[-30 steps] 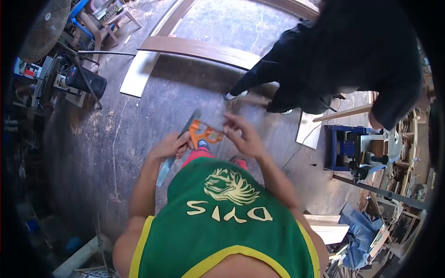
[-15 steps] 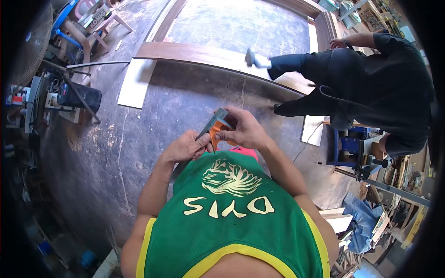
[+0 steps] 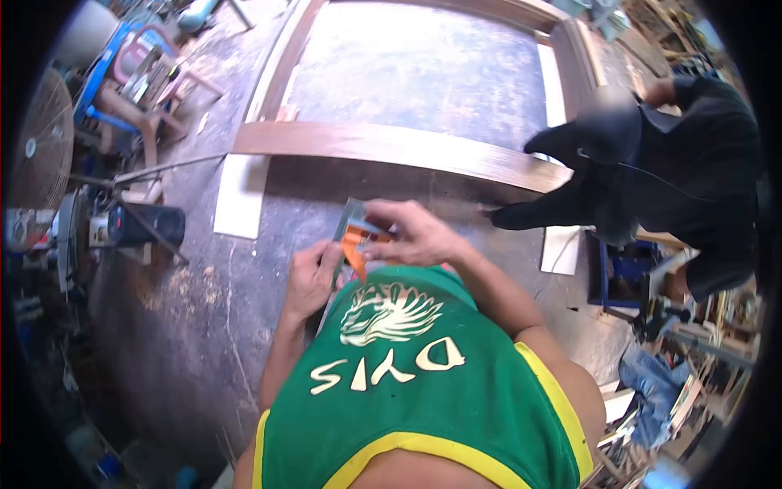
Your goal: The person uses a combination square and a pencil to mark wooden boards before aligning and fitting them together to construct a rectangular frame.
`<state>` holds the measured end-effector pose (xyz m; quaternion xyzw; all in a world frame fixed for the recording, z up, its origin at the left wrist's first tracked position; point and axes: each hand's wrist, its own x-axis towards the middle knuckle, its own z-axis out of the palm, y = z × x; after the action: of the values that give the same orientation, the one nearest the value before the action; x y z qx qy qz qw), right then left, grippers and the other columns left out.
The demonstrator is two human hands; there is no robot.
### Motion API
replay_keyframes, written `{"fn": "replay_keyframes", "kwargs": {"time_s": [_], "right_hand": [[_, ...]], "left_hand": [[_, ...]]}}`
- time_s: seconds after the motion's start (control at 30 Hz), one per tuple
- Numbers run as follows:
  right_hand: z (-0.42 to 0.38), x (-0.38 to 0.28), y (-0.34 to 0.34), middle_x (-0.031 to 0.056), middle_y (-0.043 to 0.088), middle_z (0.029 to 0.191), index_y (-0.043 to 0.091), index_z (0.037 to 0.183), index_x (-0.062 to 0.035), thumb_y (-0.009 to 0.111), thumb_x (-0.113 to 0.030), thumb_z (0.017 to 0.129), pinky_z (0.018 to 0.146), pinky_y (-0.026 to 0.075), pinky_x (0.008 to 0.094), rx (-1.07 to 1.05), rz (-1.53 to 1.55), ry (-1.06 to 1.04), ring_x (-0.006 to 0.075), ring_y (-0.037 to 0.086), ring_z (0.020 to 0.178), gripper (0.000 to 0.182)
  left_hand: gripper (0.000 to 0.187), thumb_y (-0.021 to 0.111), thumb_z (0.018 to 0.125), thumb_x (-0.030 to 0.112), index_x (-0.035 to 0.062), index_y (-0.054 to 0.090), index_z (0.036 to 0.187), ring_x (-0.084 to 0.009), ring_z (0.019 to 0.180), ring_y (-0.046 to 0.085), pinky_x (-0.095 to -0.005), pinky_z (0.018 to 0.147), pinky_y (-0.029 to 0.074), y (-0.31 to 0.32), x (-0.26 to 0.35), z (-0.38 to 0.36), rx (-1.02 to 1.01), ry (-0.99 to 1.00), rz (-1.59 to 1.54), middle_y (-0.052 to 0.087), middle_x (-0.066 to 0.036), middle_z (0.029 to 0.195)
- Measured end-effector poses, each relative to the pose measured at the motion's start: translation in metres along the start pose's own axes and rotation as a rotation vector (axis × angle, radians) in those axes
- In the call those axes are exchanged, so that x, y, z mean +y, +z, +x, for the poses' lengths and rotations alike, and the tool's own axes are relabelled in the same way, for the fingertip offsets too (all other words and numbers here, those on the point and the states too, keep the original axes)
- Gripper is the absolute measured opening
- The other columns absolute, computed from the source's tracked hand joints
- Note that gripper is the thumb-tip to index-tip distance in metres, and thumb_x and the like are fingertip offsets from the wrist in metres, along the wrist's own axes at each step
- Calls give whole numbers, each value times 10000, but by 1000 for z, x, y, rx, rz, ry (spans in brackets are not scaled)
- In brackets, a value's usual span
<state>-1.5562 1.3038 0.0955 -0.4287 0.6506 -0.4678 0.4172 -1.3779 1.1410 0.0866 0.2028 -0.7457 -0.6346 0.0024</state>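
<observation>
In front of my green jersey is a grey bar-shaped tool with an orange part (image 3: 353,244); its exact kind does not show clearly. My left hand (image 3: 309,281) is closed around the lower length of the grey bar, thumb along its side. From the other side, my right hand (image 3: 419,232) grips the orange part near the bar's upper end, thumb below and fingers curled above. Beyond my hands, a wooden frame of brown boards (image 3: 350,140) lies over the floor, with a white board (image 3: 240,196) under its near left corner.
A person in dark clothing (image 3: 692,163) bends at the right, beside the frame. Near them stands a blue machine (image 3: 623,269). At left are a fan (image 3: 37,151), a black case (image 3: 151,224) and a pink chair (image 3: 155,90). Scrap wood and blue cloth (image 3: 656,387) lie lower right.
The tool and my hands have shifted slightly left, and my right-hand fingers have changed position on the orange part. The other person's leg has come off the frame board as they bend.
</observation>
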Motion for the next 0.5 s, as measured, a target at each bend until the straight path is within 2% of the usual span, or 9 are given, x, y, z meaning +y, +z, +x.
{"fn": "replay_keyframes", "kwargs": {"time_s": [0.03, 0.1, 0.17, 0.2, 0.3, 0.37, 0.43, 0.47, 0.5], "right_hand": [[10, 5, -10, 98, 643, 986, 520, 1327, -23, 823, -165, 787, 814, 520, 330, 107, 125, -133, 151, 597, 913, 635], [30, 11, -37, 118, 638, 1077, 428, 1418, -22, 834, -85, 751, 873, 524, 317, 138, 413, -136, 158, 614, 974, 784], [43, 19, -59, 132, 620, 1121, 357, 1448, 12, 843, -52, 722, 879, 530, 331, 259, 777, -156, 184, 613, 1009, 876], [53, 26, -61, 151, 623, 1122, 338, 1439, 55, 840, -41, 723, 898, 528, 336, 344, 870, -174, 201, 620, 1047, 879], [74, 21, -53, 160, 638, 1123, 339, 1433, 63, 843, -48, 724, 917, 522, 345, 406, 967, -153, 204, 629, 1046, 877], [87, 10, -49, 165, 655, 1118, 372, 1414, 60, 840, -48, 730, 932, 518, 358, 397, 1045, -147, 212, 633, 1055, 836], [102, 4, -48, 162, 664, 1105, 404, 1393, 60, 828, -38, 741, 926, 519, 367, 505, 1150, -162, 213, 639, 1036, 784], [109, 2, -47, 149, 663, 1106, 474, 1336, 57, 819, -30, 749, 892, 533, 359, 550, 1162, -182, 208, 647, 1007, 686], [117, -1, -49, 149, 663, 1106, 474, 1336, 57, 819, -30, 749, 892, 533, 359, 565, 1166, -190, 208, 647, 1007, 686]], "left_hand": [[437, 503, 1022, 400, -16, 638, 996, -65, 523, 537, -224, 475, 421, -1, 5, 13, 30, -31, 8, 568, -4, 626], [444, 494, 1023, 412, -4, 641, 979, -61, 517, 529, -221, 467, 412, -2, 16, 45, 84, -6, -122, 576, -9, 635], [430, 479, 1030, 404, 7, 634, 969, -61, 512, 526, -219, 462, 409, 2, 33, 70, 141, 42, -133, 584, -15, 643], [424, 472, 1033, 398, 10, 631, 970, -61, 510, 526, -217, 461, 409, 2, 38, 81, 180, 64, -171, 587, -16, 646], [417, 452, 1041, 394, 20, 622, 968, -60, 514, 533, -210, 462, 412, 0, 50, 111, 230, 111, -214, 591, -19, 649], [448, 498, 1019, 418, -7, 642, 1028, -62, 566, 549, -221, 508, 429, -5, 61, 125, 237, 99, -237, 591, -6, 687], [453, 498, 1019, 418, -13, 637, 1037, -66, 572, 551, -220, 522, 433, -11, 67, 139, 226, 111, -249, 589, -7, 697], [453, 501, 1018, 417, -15, 635, 1040, -67, 576, 551, -220, 525, 435, -14, 72, 143, 226, 122, -251, 589, -9, 704], [453, 505, 1016, 417, -17, 632, 1042, -69, 579, 552, -221, 528, 436, -19, 78, 149, 221, 137, -251, 589, -10, 711]]}}
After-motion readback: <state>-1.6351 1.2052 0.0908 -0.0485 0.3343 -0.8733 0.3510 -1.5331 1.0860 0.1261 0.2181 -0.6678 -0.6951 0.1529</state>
